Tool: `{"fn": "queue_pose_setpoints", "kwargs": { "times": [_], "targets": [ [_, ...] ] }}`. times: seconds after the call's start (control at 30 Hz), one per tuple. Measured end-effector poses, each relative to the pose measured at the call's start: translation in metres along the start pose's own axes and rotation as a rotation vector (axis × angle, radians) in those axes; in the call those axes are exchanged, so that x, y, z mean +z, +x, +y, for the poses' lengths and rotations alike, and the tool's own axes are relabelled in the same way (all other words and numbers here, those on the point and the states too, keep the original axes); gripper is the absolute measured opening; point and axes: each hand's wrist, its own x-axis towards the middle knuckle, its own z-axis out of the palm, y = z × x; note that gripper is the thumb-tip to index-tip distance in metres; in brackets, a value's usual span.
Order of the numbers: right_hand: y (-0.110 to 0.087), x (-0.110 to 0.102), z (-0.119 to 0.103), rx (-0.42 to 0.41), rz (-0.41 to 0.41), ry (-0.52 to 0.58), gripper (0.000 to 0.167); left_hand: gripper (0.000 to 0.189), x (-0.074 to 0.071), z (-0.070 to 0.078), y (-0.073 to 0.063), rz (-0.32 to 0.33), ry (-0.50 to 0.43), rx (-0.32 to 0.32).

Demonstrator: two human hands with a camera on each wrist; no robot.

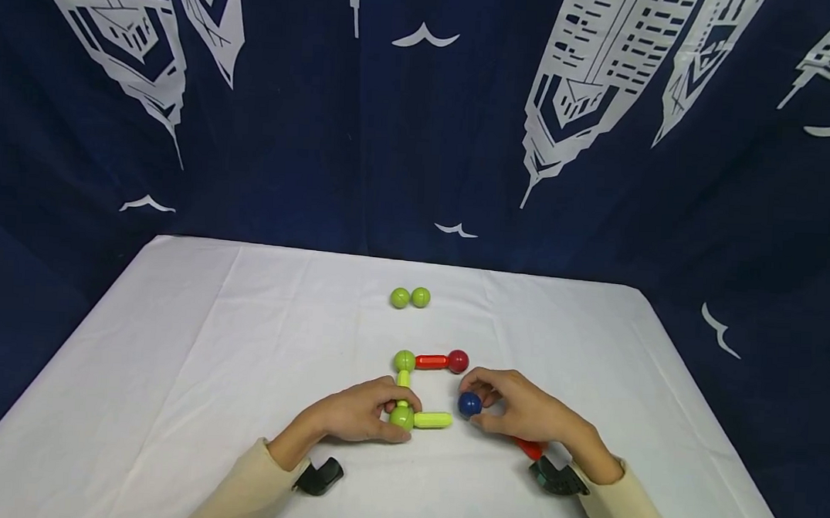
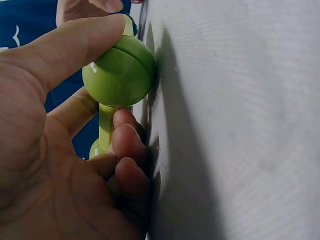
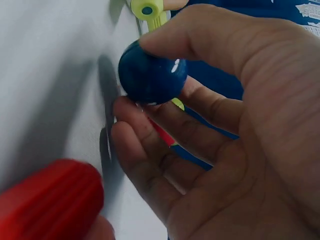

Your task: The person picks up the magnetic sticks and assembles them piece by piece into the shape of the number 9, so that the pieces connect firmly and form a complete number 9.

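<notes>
My left hand (image 1: 370, 410) grips the near green ball (image 2: 119, 75) of a joined piece, with the thumb on one side and fingers curled round the other. From that ball run a yellow-green rod (image 1: 433, 420) pointing right and another rod (image 1: 403, 379) leading to a far green ball (image 1: 404, 360). A red rod (image 1: 431, 362) links the far ball to a red ball (image 1: 458, 360). My right hand (image 1: 523, 407) pinches a blue ball (image 3: 152, 72) between thumb and fingers, just right of the yellow-green rod's free end and apart from it.
Another red rod (image 3: 52, 200) lies by the right wrist, partly hidden by the hand in the head view. Two loose green balls (image 1: 410, 297) sit farther back on the white-clothed table (image 1: 245, 336). A dark blue printed curtain (image 1: 420, 136) hangs behind.
</notes>
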Motion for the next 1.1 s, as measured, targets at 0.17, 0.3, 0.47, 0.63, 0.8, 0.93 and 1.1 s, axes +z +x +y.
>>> {"fn": "queue_pose_setpoints", "kwargs": {
  "times": [0.17, 0.3, 0.47, 0.63, 0.8, 0.93, 1.1],
  "targets": [
    [0.0, 0.004, 0.0, -0.007, -0.022, -0.022, 0.035, 0.028, 0.001, -0.001, 0.001, 0.003, -0.001, 0.0],
    [0.0, 0.006, -0.001, -0.012, -0.047, -0.007, 0.037, 0.029, 0.001, -0.001, 0.0, 0.002, 0.003, -0.008],
    [0.001, 0.006, -0.004, 0.001, -0.062, -0.005, 0.038, 0.031, 0.001, 0.001, 0.001, -0.003, 0.002, -0.015],
    [-0.003, 0.001, -0.005, 0.015, -0.046, -0.02, 0.042, 0.031, 0.002, 0.0, 0.002, -0.01, -0.006, -0.013],
    [-0.011, -0.007, 0.0, 0.034, -0.001, -0.049, 0.04, 0.03, 0.003, -0.001, 0.003, -0.007, -0.013, -0.005],
    [-0.022, -0.013, 0.007, 0.044, 0.038, -0.075, 0.037, 0.03, 0.003, -0.001, 0.003, -0.007, -0.01, -0.008],
    [-0.036, -0.021, 0.016, 0.051, 0.054, -0.09, 0.035, 0.03, 0.002, -0.001, 0.003, -0.007, -0.013, -0.017]
  ]
}}
